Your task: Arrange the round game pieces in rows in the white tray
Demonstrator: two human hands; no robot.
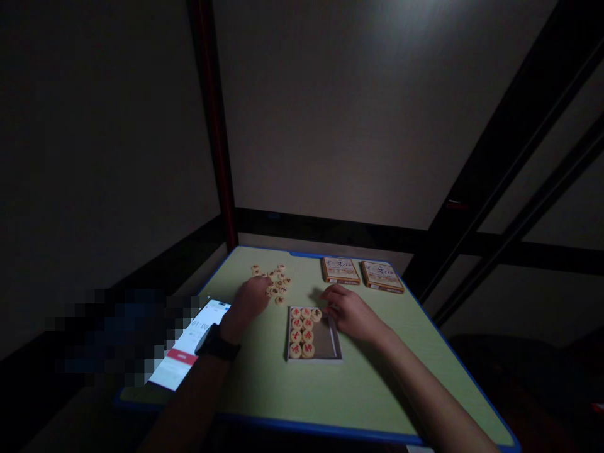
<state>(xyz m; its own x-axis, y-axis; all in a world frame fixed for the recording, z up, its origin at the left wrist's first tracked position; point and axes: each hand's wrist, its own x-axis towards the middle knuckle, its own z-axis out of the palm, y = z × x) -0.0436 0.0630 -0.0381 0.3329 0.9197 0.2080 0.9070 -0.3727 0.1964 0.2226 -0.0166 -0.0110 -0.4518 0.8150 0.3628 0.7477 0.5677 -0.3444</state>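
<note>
Reaching with left hand [255,296] at loose pieces [280,300], its grasp impossible to tell, and with right hand [346,308] half-curled, seemingly holding nothing, beside open box [291,360] of round pieces [307,350].

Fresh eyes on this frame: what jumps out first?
Probably the phone, its lit screen glaring on the table's left side beside the watch on the left wrist. Next, the open box between the hands, with round pieces filling its left part, mostly red-marked. Then the loose pieces scattered by the left hand, and two flat boxes at the far edge.
</note>
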